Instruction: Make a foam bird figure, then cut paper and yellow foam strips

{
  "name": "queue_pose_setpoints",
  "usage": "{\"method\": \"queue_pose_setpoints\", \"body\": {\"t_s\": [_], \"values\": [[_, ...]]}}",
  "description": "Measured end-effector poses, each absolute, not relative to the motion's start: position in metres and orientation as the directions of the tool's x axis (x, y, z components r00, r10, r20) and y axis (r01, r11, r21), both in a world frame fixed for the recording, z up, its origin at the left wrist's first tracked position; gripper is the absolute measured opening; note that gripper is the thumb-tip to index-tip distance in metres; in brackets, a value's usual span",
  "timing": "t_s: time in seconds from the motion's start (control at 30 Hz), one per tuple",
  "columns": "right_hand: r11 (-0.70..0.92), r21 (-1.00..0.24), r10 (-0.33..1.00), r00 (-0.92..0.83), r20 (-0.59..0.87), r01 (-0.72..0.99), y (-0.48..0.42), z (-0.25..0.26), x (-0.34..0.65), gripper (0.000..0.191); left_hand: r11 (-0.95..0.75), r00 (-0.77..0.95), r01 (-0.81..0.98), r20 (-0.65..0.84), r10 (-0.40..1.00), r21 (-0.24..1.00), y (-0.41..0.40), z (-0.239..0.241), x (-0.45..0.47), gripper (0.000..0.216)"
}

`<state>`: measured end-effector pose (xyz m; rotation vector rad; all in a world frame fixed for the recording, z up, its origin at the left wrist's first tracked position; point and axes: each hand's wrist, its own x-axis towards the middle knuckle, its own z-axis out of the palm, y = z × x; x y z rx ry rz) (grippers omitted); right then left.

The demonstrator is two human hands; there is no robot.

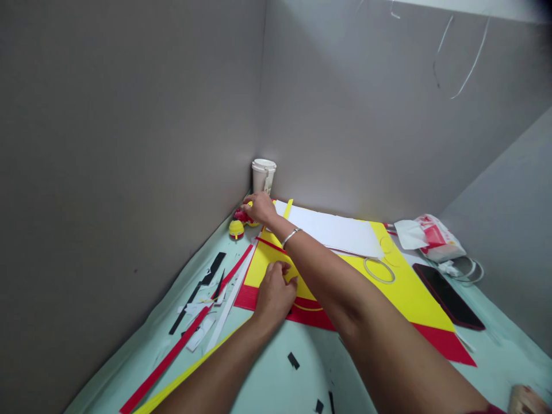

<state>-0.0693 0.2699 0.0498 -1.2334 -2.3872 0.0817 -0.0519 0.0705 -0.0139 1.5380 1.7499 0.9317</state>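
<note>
My right hand is stretched out to the far corner of the table, a bracelet on its wrist. Its partly bent fingers are apart, over small red and yellow pieces; whether they touch them I cannot tell. Just in front stands a small round yellow piece with a red base. Nearer to me, my left hand rests on yellow and red sheets, its fingers loosely curled, thumb apart, and nothing visible in it. Under my right forearm lies a thin red strip.
A lidded white cup stands in the corner by the walls. White paper and a pale ring lie on the sheets. Scissors, long strips and black scraps are nearby. A phone and tissue pack lie right.
</note>
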Motion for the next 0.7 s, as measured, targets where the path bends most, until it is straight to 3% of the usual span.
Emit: {"method": "queue_pose_setpoints", "body": {"t_s": [0.23,0.7], "values": [[0.583,-0.339,0.800,-0.451,0.395,0.738,0.219,0.071,0.002,0.019,0.057,-0.127,0.574,0.020,0.992,0.817,0.073,-0.012,-0.052,0.023],[0.237,-0.532,0.971,-0.186,0.149,0.813,0.013,0.025,0.188,0.015,-0.073,-0.010,0.698,0.111,0.994,0.712,0.073,-0.006,-0.051,0.024]]}}
